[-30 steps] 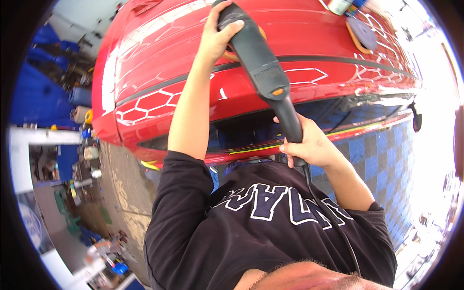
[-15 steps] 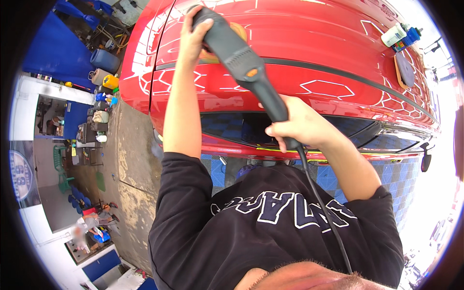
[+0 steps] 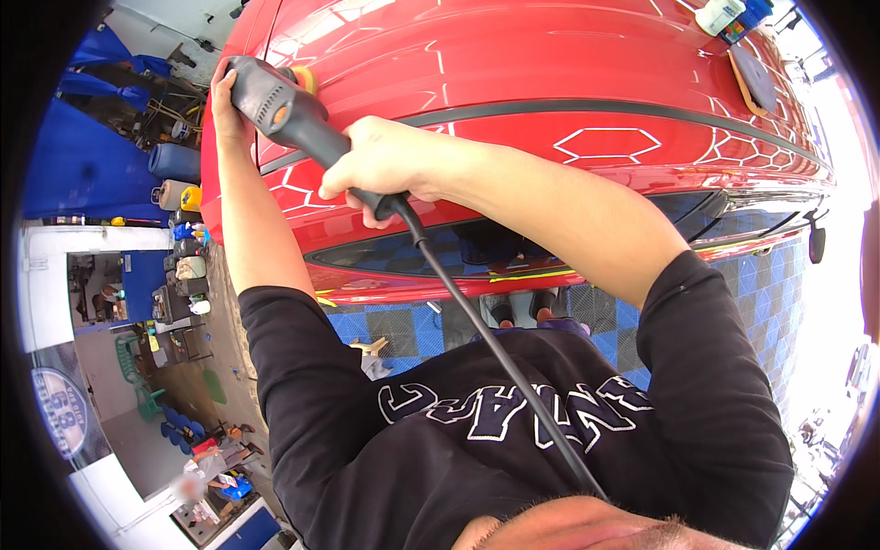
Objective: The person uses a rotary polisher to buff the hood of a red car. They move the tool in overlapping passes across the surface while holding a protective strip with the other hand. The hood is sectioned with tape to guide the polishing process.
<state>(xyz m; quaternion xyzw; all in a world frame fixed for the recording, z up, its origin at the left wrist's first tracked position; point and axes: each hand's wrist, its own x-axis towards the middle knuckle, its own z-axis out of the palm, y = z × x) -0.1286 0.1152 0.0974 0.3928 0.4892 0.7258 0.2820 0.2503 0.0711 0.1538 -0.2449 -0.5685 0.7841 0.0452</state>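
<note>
My two hands hold a black car polisher with an orange button over the red car roof. My left hand is closed around its head end, near the roof's left edge; some fingers are hidden behind the tool. My right hand wraps round the rear handle. A yellow pad peeks out from under the head, against the red paint as far as I can see. From the handle a black cord runs down across my shirt.
On the roof's far right stand a white bottle and a blue bottle, beside a round grey pad. Left are a blue barrel, a yellow jug and a green chair. Another person is at lower left.
The polisher has moved left along the roof, with both hands still on it. My right arm now reaches further across, and the cord has swung left with the handle.
</note>
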